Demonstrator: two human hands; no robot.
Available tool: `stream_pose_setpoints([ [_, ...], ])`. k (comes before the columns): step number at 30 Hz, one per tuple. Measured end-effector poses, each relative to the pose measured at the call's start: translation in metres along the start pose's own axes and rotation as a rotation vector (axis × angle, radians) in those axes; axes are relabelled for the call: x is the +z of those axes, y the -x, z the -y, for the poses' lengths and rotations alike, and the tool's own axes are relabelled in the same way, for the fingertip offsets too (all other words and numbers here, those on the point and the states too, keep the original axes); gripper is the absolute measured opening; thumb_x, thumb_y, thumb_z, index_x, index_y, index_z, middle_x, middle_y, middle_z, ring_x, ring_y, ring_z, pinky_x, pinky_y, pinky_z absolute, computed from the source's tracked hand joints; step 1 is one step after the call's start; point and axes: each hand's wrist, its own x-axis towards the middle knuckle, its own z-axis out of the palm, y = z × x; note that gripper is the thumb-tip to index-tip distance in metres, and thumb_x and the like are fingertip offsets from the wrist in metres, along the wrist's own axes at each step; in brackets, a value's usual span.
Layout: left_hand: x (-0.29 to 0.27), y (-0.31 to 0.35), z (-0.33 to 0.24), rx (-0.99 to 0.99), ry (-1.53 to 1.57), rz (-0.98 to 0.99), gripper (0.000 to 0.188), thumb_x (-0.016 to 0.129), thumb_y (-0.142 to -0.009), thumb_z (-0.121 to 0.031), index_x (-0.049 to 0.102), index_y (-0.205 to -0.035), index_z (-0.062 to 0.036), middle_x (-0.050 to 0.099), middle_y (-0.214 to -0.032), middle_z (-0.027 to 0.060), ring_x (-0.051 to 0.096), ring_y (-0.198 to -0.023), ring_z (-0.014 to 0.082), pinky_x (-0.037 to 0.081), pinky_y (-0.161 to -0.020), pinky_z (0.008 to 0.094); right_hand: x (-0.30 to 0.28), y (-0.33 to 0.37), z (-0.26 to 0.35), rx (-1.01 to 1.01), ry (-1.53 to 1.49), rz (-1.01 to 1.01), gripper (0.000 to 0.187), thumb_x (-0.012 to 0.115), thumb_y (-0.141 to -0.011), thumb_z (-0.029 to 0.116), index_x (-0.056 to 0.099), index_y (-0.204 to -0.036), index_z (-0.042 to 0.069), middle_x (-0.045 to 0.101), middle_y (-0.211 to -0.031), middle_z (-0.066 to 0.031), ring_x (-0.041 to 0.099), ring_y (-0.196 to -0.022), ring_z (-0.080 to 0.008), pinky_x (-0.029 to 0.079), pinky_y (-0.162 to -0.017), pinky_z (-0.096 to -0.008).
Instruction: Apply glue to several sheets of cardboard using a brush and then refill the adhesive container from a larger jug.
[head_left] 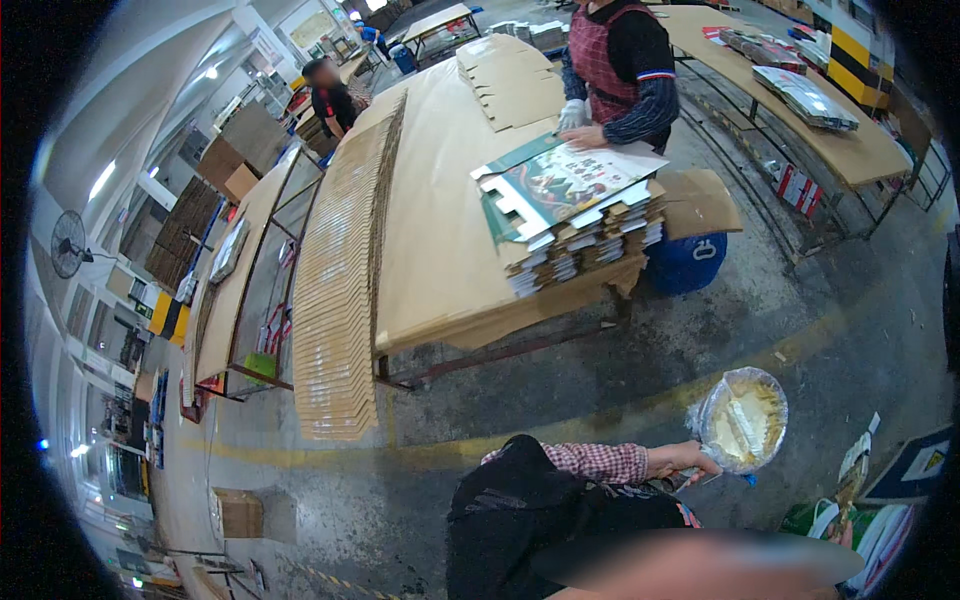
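Note:
My left hand point(686, 460), in a red-and-white checked sleeve, is closed at the near-left rim of a round bucket point(778, 392) lined with clear plastic. Cream-coloured paste fills it, and a pale bar lies in or across the paste. A dark handle-like piece shows under my fingers; what it belongs to is unclear. At the lower right, a worn brown-and-white stick-like thing point(856, 468) stands up near a green bag point(800, 517). A skin-toned shape at its foot may be my right hand, but its fingers cannot be made out.
A long table point(440, 220) carries a row of overlapping cardboard sheets point(335, 300) and a stack of printed cartons point(580, 190). A co-worker point(620, 80) stands at it, hands on the stack. A blue barrel point(688, 262) is beside it. A cardboard box point(238, 513) sits on the floor.

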Motion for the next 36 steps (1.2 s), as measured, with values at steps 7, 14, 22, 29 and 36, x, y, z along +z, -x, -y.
stream_pose_setpoints([
  [7, 0.026, -0.154, -0.094, -0.017, -0.008, -0.031, 0.032, 0.063, -0.084, -0.021, 0.055, -0.058, -0.0039, 0.051, -0.051, 0.0025, 0.048, -0.046, 0.01, 0.042, -0.05, 0.0262, 0.053, -0.082, -0.159, 0.026, -0.643, -0.152, 0.033, 0.063, -0.085, 0.031, 0.064, -0.097, 0.001, 0.063, -0.093, -0.0181, 0.058, -0.079, -0.028, 0.047, -0.075, -0.0396],
  [14, 0.065, -0.293, -0.176, 0.061, 0.042, -0.127, 0.025, 0.062, -0.084, -0.019, 0.058, -0.065, -0.0027, 0.051, -0.054, 0.0015, 0.048, -0.048, 0.0086, 0.041, -0.048, 0.0253, 0.09, -0.225, -0.298, 0.116, -0.255, -0.092, 0.034, 0.063, -0.085, 0.03, 0.063, -0.095, -0.003, 0.063, -0.091, -0.0161, 0.058, -0.078, -0.0256, 0.048, -0.074, -0.0355],
  [22, 0.086, -0.396, -0.251, 0.147, 0.123, -0.245, 0.017, 0.064, -0.08, -0.013, 0.058, -0.068, -0.0029, 0.051, -0.052, 0.0024, 0.048, -0.044, 0.0097, 0.037, -0.041, 0.0251, 0.193, -0.346, -0.41, 0.174, -0.123, -0.018, 0.035, 0.062, -0.086, 0.027, 0.061, -0.092, -0.008, 0.062, -0.088, -0.0147, 0.058, -0.077, -0.0237, 0.049, -0.071, -0.0327],
  [29, 0.058, -0.511, -0.319, 0.143, 0.062, -0.208, 0.021, 0.069, -0.076, -0.017, 0.057, -0.085, -0.0011, 0.053, -0.06, 0.0013, 0.05, -0.048, 0.008, 0.038, -0.04, 0.0228, 0.275, -0.396, -0.484, 0.125, 0.046, -0.013, 0.032, 0.056, -0.089, 0.024, 0.059, -0.1, -0.006, 0.061, -0.097, -0.0175, 0.059, -0.086, -0.0253, 0.049, -0.077, -0.0351],
  [36, 0.06, -0.633, -0.41, 0.008, 0.041, -0.072, 0.022, 0.067, -0.079, -0.014, 0.052, -0.091, -0.0024, 0.05, -0.059, -0.0013, 0.047, -0.045, 0.0074, 0.039, -0.04, 0.0223, 0.32, -0.457, -0.586, 0.14, 0.08, -0.005, 0.02, 0.047, -0.092, 0.005, 0.056, -0.107, -0.005, 0.058, -0.109, -0.0157, 0.058, -0.094, -0.0236, 0.048, -0.082, -0.0336],
])
